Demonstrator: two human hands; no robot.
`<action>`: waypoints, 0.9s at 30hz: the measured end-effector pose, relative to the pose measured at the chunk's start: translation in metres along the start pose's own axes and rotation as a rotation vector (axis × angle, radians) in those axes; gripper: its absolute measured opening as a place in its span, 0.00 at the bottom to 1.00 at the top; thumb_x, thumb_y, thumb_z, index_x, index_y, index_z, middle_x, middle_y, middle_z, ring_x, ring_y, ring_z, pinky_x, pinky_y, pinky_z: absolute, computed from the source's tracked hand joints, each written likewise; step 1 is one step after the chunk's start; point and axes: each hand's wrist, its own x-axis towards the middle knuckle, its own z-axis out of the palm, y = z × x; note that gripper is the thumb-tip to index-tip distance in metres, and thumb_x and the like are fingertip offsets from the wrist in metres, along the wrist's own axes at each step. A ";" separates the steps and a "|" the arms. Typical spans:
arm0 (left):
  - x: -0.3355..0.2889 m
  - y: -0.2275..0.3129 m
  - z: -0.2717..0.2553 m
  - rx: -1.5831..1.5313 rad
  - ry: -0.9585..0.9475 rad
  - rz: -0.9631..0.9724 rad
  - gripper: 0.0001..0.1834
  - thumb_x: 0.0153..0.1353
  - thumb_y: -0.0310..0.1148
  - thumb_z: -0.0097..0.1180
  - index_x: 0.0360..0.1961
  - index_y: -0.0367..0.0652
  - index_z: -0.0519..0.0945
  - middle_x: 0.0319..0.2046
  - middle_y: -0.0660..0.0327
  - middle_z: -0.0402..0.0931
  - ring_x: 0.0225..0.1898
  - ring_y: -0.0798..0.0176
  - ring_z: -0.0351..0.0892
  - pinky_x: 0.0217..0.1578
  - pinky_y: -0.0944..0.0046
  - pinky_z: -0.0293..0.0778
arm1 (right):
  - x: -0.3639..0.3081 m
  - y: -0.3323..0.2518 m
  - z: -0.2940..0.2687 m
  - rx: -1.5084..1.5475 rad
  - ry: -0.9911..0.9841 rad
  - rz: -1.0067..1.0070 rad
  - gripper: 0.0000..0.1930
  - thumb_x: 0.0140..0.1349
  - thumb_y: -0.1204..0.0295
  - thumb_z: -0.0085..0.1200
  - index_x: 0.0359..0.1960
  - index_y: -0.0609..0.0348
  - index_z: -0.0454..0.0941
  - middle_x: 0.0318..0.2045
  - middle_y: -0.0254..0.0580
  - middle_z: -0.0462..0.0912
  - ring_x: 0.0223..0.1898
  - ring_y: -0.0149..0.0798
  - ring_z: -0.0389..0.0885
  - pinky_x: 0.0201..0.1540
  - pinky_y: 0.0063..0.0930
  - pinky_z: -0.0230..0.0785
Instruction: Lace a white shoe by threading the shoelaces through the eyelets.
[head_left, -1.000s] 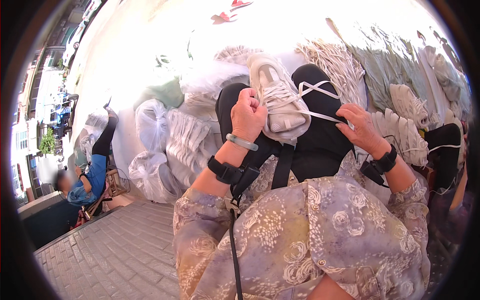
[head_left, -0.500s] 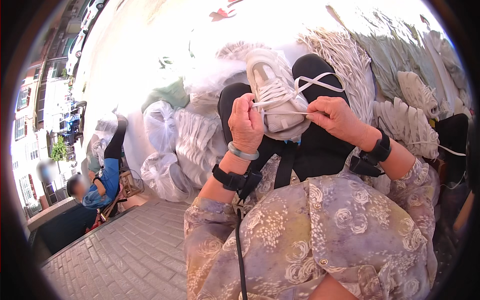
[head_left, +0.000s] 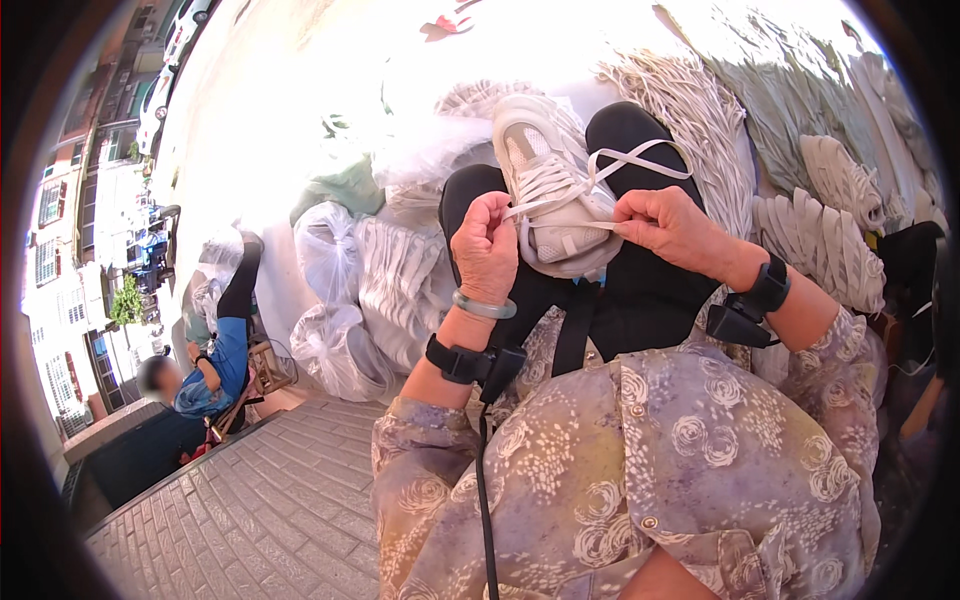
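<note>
We're out of doors here, at a street-side work spot, with brick paving [head_left: 245, 490], sun glaring off the ground [head_left: 255, 130], cars [head_left: 154, 108] and buildings [head_left: 60, 262] beyond, and bags [head_left: 326, 245], shoes [head_left: 822, 245] and a heap of laces [head_left: 688, 118] around a worker's knees [head_left: 622, 122].

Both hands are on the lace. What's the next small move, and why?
I'd probably ease the right hand slightly outward while the left hand holds its pinch: both seem to pinch the lace at opposite sides of the shoe, and a loose loop lies over the right knee, suggesting slack to take up.
</note>
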 end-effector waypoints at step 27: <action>0.013 0.034 0.048 0.741 -0.108 0.421 0.05 0.44 0.30 0.57 0.24 0.43 0.81 0.46 0.59 0.75 0.51 0.55 0.69 0.54 0.55 0.56 | 0.030 -0.011 0.026 -0.539 0.228 -0.089 0.11 0.48 0.69 0.50 0.27 0.67 0.73 0.24 0.56 0.77 0.32 0.55 0.78 0.36 0.44 0.69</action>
